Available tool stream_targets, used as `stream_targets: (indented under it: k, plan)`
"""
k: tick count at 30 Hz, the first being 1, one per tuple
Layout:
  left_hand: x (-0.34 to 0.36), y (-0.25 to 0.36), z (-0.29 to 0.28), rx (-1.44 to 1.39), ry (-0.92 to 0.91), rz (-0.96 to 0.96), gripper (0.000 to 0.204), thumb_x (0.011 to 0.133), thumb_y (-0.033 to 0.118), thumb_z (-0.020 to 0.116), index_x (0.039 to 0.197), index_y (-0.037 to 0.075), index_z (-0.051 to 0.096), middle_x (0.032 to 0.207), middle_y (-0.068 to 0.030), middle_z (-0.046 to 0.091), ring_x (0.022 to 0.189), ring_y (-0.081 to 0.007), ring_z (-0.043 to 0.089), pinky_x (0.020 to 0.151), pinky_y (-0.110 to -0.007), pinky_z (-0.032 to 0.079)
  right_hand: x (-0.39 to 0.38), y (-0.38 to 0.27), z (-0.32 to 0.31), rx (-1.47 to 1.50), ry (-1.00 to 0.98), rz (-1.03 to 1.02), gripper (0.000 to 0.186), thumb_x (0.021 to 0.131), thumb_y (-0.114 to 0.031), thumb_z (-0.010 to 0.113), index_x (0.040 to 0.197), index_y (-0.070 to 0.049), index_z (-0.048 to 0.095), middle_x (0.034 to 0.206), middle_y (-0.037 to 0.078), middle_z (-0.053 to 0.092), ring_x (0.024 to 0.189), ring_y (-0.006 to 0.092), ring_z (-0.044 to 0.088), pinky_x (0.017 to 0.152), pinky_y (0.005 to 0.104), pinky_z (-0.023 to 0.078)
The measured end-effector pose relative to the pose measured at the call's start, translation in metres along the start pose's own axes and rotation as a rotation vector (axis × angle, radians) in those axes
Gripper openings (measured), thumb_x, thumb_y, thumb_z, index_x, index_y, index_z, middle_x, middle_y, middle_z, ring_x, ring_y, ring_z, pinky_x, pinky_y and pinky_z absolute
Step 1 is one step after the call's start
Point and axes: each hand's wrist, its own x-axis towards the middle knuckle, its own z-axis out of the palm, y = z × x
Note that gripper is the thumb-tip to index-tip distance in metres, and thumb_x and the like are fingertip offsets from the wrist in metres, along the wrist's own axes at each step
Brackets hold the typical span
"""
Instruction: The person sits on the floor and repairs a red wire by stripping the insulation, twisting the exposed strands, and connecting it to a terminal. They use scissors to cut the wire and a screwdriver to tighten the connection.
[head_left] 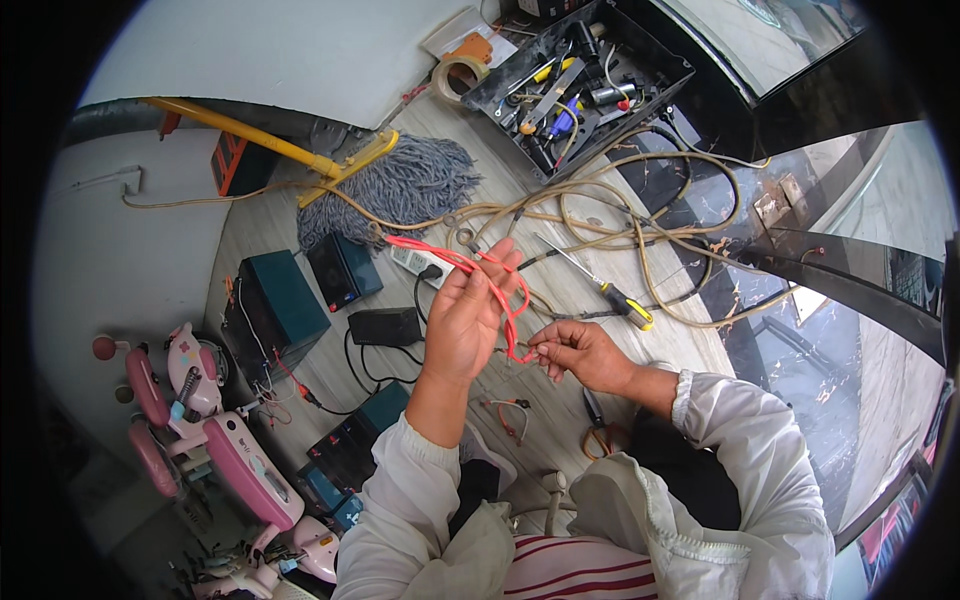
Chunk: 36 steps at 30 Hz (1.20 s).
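Observation:
A looped length of red wire point(511, 322) hangs between my two hands over the floor. My left hand point(462, 325) is closed on it, with the loops running across the fingers and one end sticking out toward the upper left. Thumb and fingers of my right hand point(590, 356) pinch the lower end of this wire. Close beyond my hands lie a white power strip point(403, 260) with a black plug point(431, 273) in it and a screwdriver point(627, 305) with a yellow-and-black handle. Short wires with connectors point(519, 405) rest on the floor below my hands, beside an orange-handled hand tool point(600, 440).
A tangled tan cable point(643, 235) covers the floor at right. Beyond it stands a black tool tray point(480, 97). A grey mop point(420, 180) lies at far left, near several dark batteries point(287, 285) and a black adapter point(385, 326). Pink scooter-like parts point(245, 470) stand at lower left.

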Motion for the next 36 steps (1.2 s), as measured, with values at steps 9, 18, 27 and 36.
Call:
stream_targets:
  k: [9,18,27,36]
  plan:
    - [0.004,0.002,-0.007,-0.033,0.186,0.015,0.026,0.098,0.014,0.041,0.112,-0.006,0.052,0.133,-0.0196,0.045,0.123,-0.0290,0.045,0.104,-0.036,0.038,-0.001,-0.007,-0.004,0.069,-0.074,0.078,0.022,0.093,-0.009,0.049,0.108,0.002,0.060,0.080,0.007,0.063,0.064,0.0117,0.060,0.058,0.0242,0.051]
    - [0.010,-0.006,-0.046,-0.160,0.481,0.068,0.024,0.098,0.013,0.042,0.107,-0.008,0.050,0.115,-0.0184,0.052,0.115,-0.0299,0.051,0.101,-0.034,0.044,-0.003,-0.018,-0.005,0.128,-0.041,0.131,0.023,0.093,-0.014,0.052,0.107,0.002,0.062,0.079,0.007,0.064,0.064,0.0111,0.062,0.055,0.0226,0.051]
    - [0.008,-0.004,-0.037,-0.121,0.393,0.100,0.025,0.097,0.013,0.044,0.108,-0.008,0.050,0.117,-0.0190,0.052,0.116,-0.0294,0.050,0.103,-0.035,0.042,0.000,-0.007,-0.008,0.186,-0.041,0.139,0.023,0.094,-0.013,0.049,0.109,0.002,0.059,0.082,0.005,0.062,0.067,0.0098,0.061,0.059,0.0214,0.052]
    - [0.010,-0.002,-0.021,-0.085,0.349,0.089,0.024,0.096,0.010,0.045,0.109,-0.009,0.051,0.119,-0.0213,0.052,0.120,-0.0324,0.047,0.106,-0.038,0.039,0.002,-0.001,-0.014,0.220,-0.016,0.147,0.022,0.095,-0.012,0.048,0.108,0.002,0.059,0.084,0.005,0.062,0.066,0.0093,0.060,0.060,0.0211,0.052]
